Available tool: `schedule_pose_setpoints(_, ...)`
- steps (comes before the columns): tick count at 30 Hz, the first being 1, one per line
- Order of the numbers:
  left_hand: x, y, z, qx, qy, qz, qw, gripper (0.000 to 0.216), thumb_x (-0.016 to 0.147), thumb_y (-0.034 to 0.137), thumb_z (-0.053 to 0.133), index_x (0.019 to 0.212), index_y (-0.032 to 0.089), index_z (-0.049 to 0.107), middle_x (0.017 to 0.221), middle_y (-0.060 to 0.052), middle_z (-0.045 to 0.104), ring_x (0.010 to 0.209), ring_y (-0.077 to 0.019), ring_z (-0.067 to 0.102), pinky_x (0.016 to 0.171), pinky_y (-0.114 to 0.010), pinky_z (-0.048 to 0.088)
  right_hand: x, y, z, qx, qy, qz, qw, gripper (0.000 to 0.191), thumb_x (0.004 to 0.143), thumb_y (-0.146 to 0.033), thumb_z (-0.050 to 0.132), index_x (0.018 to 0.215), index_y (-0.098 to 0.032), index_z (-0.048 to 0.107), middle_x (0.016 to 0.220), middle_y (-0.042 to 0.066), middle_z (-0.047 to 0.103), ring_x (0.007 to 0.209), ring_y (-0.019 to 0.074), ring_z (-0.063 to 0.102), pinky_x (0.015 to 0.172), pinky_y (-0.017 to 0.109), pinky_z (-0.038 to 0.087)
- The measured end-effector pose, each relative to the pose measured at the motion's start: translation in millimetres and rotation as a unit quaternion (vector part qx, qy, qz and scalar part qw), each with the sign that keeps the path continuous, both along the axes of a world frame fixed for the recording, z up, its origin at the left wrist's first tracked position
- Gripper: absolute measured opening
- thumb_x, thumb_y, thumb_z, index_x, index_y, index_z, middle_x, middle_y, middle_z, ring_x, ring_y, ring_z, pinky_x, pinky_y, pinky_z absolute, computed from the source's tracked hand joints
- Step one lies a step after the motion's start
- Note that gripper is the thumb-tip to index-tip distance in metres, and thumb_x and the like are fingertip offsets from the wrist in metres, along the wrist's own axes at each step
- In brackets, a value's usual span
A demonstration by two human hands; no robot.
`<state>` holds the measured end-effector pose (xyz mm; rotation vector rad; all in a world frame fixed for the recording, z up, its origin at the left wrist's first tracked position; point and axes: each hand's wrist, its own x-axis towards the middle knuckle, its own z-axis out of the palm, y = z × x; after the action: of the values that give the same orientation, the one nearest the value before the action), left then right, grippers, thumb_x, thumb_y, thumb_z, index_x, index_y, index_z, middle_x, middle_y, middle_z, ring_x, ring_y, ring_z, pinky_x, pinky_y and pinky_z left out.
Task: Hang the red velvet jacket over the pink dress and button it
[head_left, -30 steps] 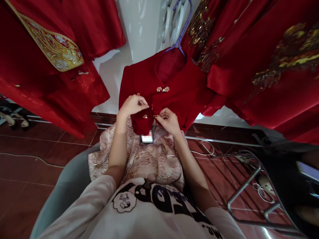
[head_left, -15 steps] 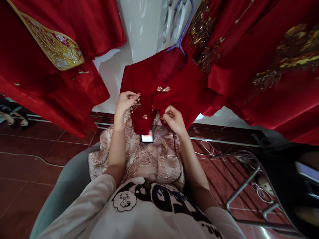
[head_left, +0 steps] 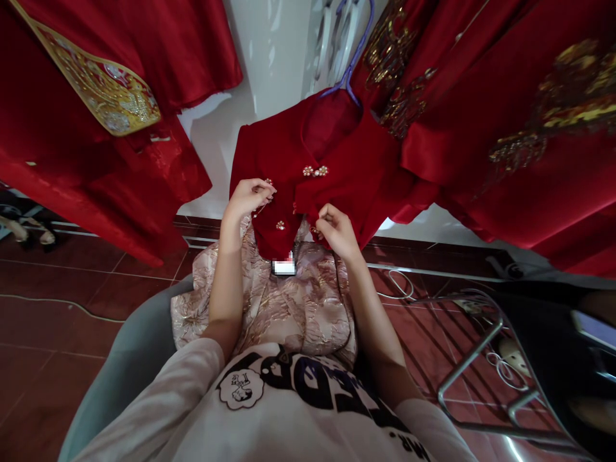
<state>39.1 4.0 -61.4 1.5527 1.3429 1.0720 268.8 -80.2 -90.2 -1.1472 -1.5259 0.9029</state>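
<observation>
A dark red velvet jacket (head_left: 356,163) hangs in front of me from a purple hanger (head_left: 345,80), its lower front parted. A pearl-and-gold clasp (head_left: 315,171) joins it below the neck. At the left front, the fingertips of my left hand (head_left: 249,197) are pinched together, partly covering a beaded ornament (head_left: 268,182) with dangling strands. What they pinch, if anything, is hidden. A small flower-shaped button (head_left: 280,225) shows lower on that side. My right hand (head_left: 337,231) grips the edge of the opposite front panel, beside another gold fastening (head_left: 314,230) partly under the fingers.
Red garments with gold embroidery (head_left: 113,96) hang at left, and more red gowns (head_left: 481,141) at right. A patterned pink-gold cloth (head_left: 298,311) covers my lap, with a phone (head_left: 283,264) on it. A metal-framed chair (head_left: 474,359) and another person's phone (head_left: 595,328) are at right.
My left hand has shifted slightly right, its fingertips moving off the beaded ornament's edge and over the velvet. My right hand stays at the jacket edge.
</observation>
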Motion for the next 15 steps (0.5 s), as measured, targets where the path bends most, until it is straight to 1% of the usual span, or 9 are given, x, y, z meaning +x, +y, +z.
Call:
schedule_pose_setpoints(3,2,0,0.3,-0.004,-0.005,-0.008,1.0,0.009,0.092,0.01,0.065,0.09,0.011,0.074,0.096,-0.011,0.078,0.078,-0.0111,0.073,0.073,-0.021,0.059,2,0,0.1,0.006,-0.008,0.003,1.0,0.021,0.076,-0.038,0.057,0.072,-0.025,0.041,0.062,-0.005,0.043,0.058,0.0115,0.039,0.06,0.027,0.031)
schedule_pose_setpoints(6,4,-2,1.7,-0.017,0.012,-0.042,0.999,0.009,0.095,0.013,0.065,0.093,0.012,0.074,0.097,-0.012,0.078,0.08,-0.0121,0.073,0.077,-0.023,0.059,4,1,0.9,0.014,0.007,-0.025,1.0,0.024,0.081,-0.042,0.055,0.074,-0.025,0.04,0.063,-0.003,0.04,0.058,0.0126,0.035,0.059,0.027,0.03)
schedule_pose_setpoints(7,5,-3,2.2,-0.026,0.02,-0.068,0.997,0.011,0.096,0.015,0.064,0.096,0.011,0.074,0.098,-0.013,0.078,0.081,-0.0124,0.074,0.078,-0.024,0.059,5,1,1.5,0.017,0.015,-0.037,0.999,0.024,0.082,-0.043,0.053,0.074,-0.025,0.04,0.063,-0.003,0.039,0.058,0.0131,0.034,0.059,0.028,0.03)
schedule_pose_setpoints(9,8,-5,3.3,-0.047,0.03,-0.141,0.988,0.015,0.097,0.018,0.063,0.104,0.011,0.075,0.103,-0.013,0.078,0.086,-0.0136,0.075,0.081,-0.025,0.06,6,1,3.1,0.018,0.023,-0.048,0.998,0.025,0.085,-0.045,0.051,0.074,-0.025,0.04,0.064,-0.002,0.037,0.06,0.0141,0.035,0.06,0.028,0.032)
schedule_pose_setpoints(12,15,-7,3.3,-0.077,0.036,-0.262,0.961,0.029,0.092,0.018,0.069,0.12,0.011,0.07,0.113,-0.014,0.077,0.097,-0.017,0.077,0.084,-0.026,0.061,7,-1,6.3,0.013,0.018,-0.041,0.999,0.027,0.088,-0.044,0.05,0.072,-0.024,0.04,0.065,-0.001,0.037,0.061,0.0147,0.036,0.06,0.028,0.034)
schedule_pose_setpoints(13,18,-7,2.8,-0.079,0.036,-0.285,0.955,0.036,0.089,0.017,0.07,0.125,0.011,0.068,0.115,-0.014,0.077,0.1,-0.0181,0.077,0.084,-0.026,0.062,6,-1,7.4,0.014,0.017,-0.037,0.999,0.028,0.088,-0.043,0.05,0.071,-0.024,0.039,0.065,-0.001,0.038,0.061,0.0147,0.036,0.06,0.028,0.035)
schedule_pose_setpoints(15,23,-7,1.4,-0.066,0.02,-0.294,0.953,0.044,0.088,0.015,0.07,0.132,0.011,0.064,0.116,-0.014,0.076,0.103,-0.0188,0.076,0.084,-0.026,0.063,7,-2,9.3,0.024,0.009,-0.032,0.999,0.029,0.09,-0.041,0.049,0.068,-0.024,0.04,0.064,-0.001,0.038,0.061,0.0146,0.037,0.06,0.028,0.035)
